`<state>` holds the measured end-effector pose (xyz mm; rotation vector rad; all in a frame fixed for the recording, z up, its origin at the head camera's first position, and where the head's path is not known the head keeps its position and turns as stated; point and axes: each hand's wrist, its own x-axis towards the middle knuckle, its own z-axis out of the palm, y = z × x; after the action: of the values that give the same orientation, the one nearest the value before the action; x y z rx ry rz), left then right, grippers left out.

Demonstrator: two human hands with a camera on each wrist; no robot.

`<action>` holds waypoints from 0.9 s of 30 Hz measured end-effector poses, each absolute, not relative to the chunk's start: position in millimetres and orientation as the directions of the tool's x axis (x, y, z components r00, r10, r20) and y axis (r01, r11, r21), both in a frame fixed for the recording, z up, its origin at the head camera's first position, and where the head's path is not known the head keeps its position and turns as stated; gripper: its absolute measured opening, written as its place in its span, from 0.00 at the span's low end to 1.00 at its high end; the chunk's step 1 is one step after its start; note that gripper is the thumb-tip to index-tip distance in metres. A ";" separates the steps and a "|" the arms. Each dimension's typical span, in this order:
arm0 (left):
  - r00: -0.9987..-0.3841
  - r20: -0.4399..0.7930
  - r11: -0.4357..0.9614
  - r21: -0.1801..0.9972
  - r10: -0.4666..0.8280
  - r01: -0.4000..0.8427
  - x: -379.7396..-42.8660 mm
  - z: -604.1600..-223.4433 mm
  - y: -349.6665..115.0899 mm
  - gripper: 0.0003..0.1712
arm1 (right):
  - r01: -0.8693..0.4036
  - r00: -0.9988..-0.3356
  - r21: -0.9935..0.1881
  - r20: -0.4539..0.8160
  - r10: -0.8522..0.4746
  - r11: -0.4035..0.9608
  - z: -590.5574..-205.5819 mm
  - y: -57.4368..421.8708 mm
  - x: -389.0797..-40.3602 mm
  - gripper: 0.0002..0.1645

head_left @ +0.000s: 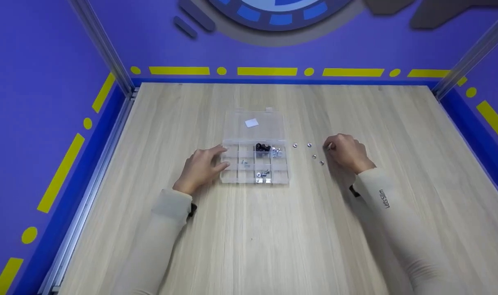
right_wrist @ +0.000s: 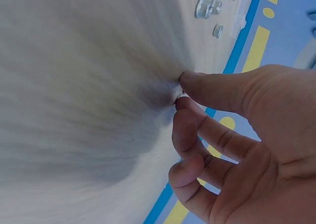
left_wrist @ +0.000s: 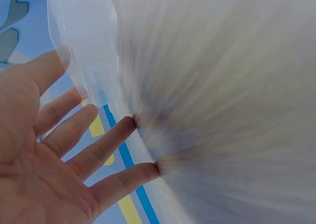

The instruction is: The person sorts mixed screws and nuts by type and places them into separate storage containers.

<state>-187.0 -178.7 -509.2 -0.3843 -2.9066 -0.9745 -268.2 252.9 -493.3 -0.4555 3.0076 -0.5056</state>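
Observation:
My left hand (head_left: 200,169) rests at the left side of a clear plastic compartment box (head_left: 229,180), fingers spread. In the left wrist view, its thumb and index finger touch the box's corner (left_wrist: 91,85) and other fingertips meet the tabletop. The box's lid lies folded back; black parts (head_left: 262,147) and small metal hardware (head_left: 264,174) sit in its compartments. To the right of the box, my right hand (head_left: 348,151) pinches a small shiny flange nut (right_wrist: 177,91) between thumb and index finger, at the tabletop. The fingertips partly hide it.
Several loose flange nuts (head_left: 309,145) lie on the wooden table (head_left: 273,237) between the box and my right hand. A white label (head_left: 251,123) is on the lid. Blue panels (head_left: 183,49) and metal rails (head_left: 105,45) border the table.

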 end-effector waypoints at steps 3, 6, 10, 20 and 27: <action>-0.968 0.126 0.767 0.591 0.218 0.250 -186.5 -508.4 -178.3 0.27 | -0.272 -0.959 -0.328 0.007 -0.285 0.905 -494.9 252.4 -269.2 0.12; -0.967 0.127 0.767 0.590 0.219 0.251 -186.6 -507.5 -177.9 0.27 | -0.268 -0.960 -0.330 0.019 -0.278 0.905 -495.8 252.3 -268.9 0.11; -0.969 0.116 0.779 0.578 0.219 0.245 -187.3 -507.0 -177.7 0.26 | -0.277 -0.959 -0.327 0.038 -0.280 0.903 -497.1 252.7 -268.1 0.11; -0.972 0.101 0.786 0.574 0.213 0.232 -188.9 -507.5 -177.0 0.25 | -0.293 -0.956 -0.322 0.073 -0.285 0.900 -498.7 251.6 -268.1 0.11; -0.973 0.097 0.785 0.577 0.209 0.226 -189.1 -507.8 -177.6 0.26 | -0.296 -0.955 -0.339 0.083 -0.285 0.893 -491.6 244.6 -270.3 0.08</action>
<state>-189.1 -177.6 -507.8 -0.3587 -2.9412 -0.9561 -270.3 244.6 -491.6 -0.4740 3.0868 -0.5600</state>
